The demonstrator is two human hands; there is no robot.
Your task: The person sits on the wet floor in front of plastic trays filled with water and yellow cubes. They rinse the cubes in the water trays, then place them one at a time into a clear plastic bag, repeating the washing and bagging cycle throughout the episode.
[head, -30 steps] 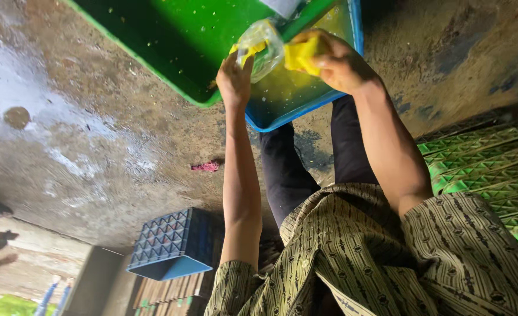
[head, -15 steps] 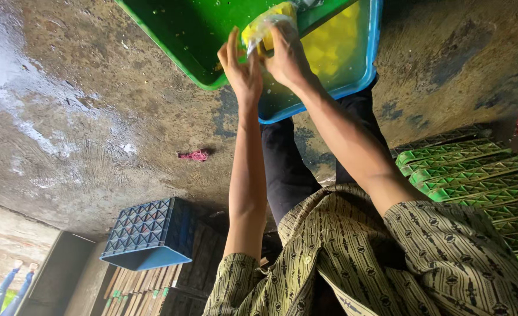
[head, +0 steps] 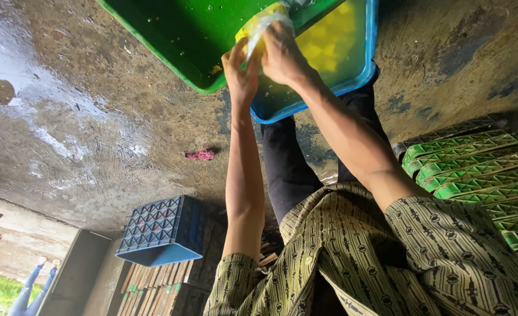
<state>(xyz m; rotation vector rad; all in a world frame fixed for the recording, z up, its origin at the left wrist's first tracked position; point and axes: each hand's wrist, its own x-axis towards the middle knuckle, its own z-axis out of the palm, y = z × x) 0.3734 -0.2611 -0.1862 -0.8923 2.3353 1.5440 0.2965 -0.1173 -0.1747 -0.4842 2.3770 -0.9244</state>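
Both hands meet at the top of the view over the tubs. The left hand (head: 241, 70) has its grip closed on the near end of a clear plastic bag (head: 257, 24) filled with yellow pieces, fingers curled round the film. The right hand (head: 282, 55) is clenched on the same bag just beside it, knuckles toward the camera, so the two hands touch around the gathered plastic. The bag hangs over the edge where the green tub (head: 171, 41) meets the blue tub (head: 367, 52). The blue tub holds more yellow cubes (head: 329, 38) lying in liquid. Both tubs rest on a wet concrete floor (head: 83, 117), where a small pink scrap (head: 200, 154) lies to the left of the left forearm. Nearer, at lower left, a blue crate (head: 159, 231) sits on wooden slats. At right, stacked green trays (head: 475, 169) stand beside the right elbow.
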